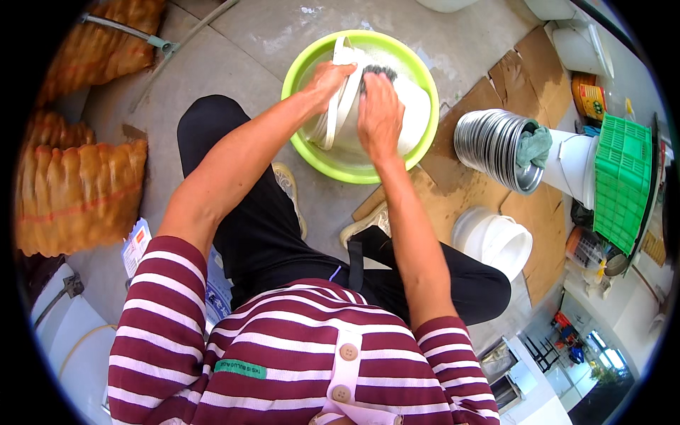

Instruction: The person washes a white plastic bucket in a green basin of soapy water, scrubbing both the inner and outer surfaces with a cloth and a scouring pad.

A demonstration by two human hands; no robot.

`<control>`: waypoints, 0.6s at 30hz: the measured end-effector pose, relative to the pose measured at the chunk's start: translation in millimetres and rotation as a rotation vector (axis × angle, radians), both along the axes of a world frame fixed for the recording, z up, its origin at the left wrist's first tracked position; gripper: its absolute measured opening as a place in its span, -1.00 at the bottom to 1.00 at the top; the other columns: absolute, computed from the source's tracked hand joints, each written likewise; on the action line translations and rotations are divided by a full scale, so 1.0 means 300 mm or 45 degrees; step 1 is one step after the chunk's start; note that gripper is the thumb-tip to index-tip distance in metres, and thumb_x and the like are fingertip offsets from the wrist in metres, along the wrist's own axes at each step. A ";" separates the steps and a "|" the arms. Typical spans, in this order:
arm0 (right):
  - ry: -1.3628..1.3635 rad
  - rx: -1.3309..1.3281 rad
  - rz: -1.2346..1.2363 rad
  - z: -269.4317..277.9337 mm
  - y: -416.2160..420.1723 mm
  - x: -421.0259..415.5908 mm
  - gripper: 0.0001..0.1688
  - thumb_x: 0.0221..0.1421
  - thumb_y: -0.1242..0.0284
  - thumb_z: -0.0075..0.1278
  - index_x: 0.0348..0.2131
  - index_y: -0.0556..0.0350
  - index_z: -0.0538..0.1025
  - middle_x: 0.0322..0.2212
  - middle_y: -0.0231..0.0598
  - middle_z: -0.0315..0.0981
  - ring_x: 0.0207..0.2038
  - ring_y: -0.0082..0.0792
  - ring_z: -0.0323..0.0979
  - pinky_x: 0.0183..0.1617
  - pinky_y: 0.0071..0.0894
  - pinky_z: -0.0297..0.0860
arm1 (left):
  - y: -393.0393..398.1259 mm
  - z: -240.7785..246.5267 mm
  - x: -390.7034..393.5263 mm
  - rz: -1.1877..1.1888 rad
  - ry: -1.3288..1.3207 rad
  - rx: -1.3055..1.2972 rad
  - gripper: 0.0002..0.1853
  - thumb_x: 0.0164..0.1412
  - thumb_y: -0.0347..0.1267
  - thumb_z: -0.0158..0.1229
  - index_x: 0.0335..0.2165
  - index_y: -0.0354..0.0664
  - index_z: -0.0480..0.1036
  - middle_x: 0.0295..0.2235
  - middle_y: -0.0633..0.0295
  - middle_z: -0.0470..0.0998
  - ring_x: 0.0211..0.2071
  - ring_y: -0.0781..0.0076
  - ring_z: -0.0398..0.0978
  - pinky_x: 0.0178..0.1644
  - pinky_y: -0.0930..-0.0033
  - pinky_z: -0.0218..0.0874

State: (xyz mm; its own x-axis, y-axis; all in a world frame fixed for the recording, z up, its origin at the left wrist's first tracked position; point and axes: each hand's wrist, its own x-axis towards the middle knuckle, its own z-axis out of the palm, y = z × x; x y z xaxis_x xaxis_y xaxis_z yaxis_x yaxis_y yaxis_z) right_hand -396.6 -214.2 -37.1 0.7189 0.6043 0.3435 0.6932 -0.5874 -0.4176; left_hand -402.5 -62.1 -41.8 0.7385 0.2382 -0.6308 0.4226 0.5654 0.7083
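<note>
A lime-green plastic basin (362, 176) stands on the floor before me with water in it. Inside lies a white plastic bucket (414, 114), tipped on its side, its open end towards the left. My left hand (328, 85) grips the bucket at its rim, thumb on the outer side. With my right hand (381, 119) I press a dark scouring pad (381, 70) against the bucket's outer wall; the fingers cover part of the pad.
Right of the basin, stacked metal bowls (486, 149) hold a green cloth (534, 147). White tubs (470, 234) stand nearer me, beside flattened cardboard (478, 194). Further right is a green plastic crate (621, 180). Filled mesh sacks (79, 196) and a metal pole (119, 26) are at left.
</note>
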 end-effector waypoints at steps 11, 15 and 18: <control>0.754 0.370 -0.362 0.113 0.050 0.157 -0.58 0.15 0.39 -0.17 -0.05 0.25 0.44 -0.07 0.03 0.43 -0.03 0.01 0.37 0.03 -0.08 0.28 | 0.007 0.016 0.007 0.095 0.047 -0.122 -0.62 0.24 -0.25 0.06 -0.13 -0.38 0.41 -0.30 0.06 0.55 -0.37 0.32 0.53 -0.28 0.26 0.40; 0.025 0.020 0.030 0.101 0.050 -0.177 -0.58 0.08 0.52 -0.02 -0.02 0.20 0.42 -0.06 -0.08 0.42 0.08 -0.10 0.30 0.03 -0.16 0.22 | 0.015 -0.041 0.008 0.182 0.033 -0.281 -0.62 0.25 -0.21 0.04 -0.16 -0.35 0.43 -0.33 0.10 0.55 -0.43 0.33 0.50 -0.34 0.28 0.38; -0.046 0.006 0.049 0.059 0.078 -0.091 -0.63 0.12 0.49 -0.05 -0.05 0.12 0.43 -0.05 -0.17 0.43 0.12 -0.21 0.28 0.00 -0.17 0.20 | 0.014 -0.056 0.004 0.125 0.070 -0.328 -0.66 0.28 -0.19 0.00 -0.21 -0.27 0.44 -0.38 0.20 0.54 -0.46 0.41 0.48 -0.36 0.32 0.36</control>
State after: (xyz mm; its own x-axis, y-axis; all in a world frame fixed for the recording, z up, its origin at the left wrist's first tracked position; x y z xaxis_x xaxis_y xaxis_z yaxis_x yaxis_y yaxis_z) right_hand -424.0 -190.9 -19.5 0.6823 0.6297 0.3715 0.7299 -0.5580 -0.3948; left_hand -401.4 -57.8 -58.7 0.6827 0.1338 -0.7183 0.3905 0.7641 0.5134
